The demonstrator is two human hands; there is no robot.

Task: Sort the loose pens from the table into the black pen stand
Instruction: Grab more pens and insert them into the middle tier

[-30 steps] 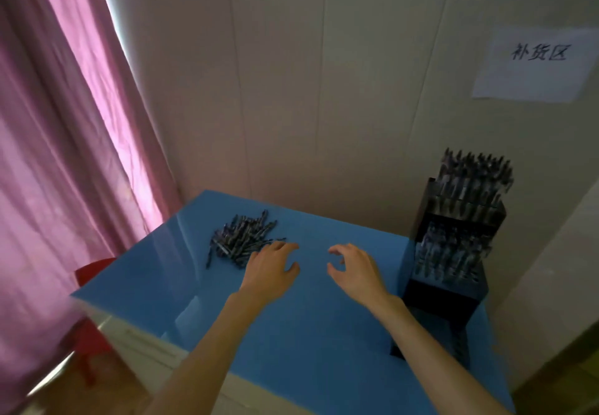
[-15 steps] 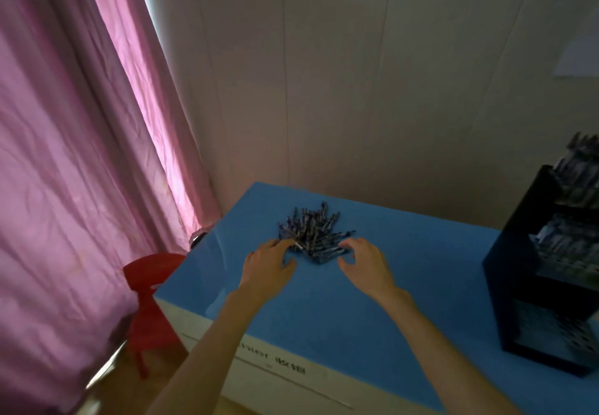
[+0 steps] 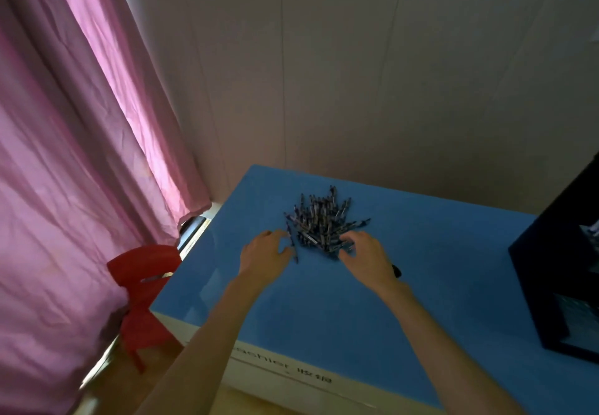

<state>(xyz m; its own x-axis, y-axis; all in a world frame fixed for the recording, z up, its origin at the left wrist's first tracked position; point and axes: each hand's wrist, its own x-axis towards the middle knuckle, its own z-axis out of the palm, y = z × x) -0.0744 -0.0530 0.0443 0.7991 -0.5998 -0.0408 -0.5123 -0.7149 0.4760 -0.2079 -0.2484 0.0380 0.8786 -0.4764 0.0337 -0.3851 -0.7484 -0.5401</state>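
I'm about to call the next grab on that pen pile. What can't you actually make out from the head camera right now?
- Black pen stand: cut off by the right edge, so its free slots are hidden.
- Pen pile: pens too small and overlapping to count.
- Right hand: fingertips curl into the pile; whether it holds a pen is unclear.
- Left hand: beside a stray pen; contact unclear.

Glossy smooth blue table (image 3: pixel 405 301), creased pink cloth curtain (image 3: pixel 64 155), shiny red plastic chair (image 3: pixel 142 272).
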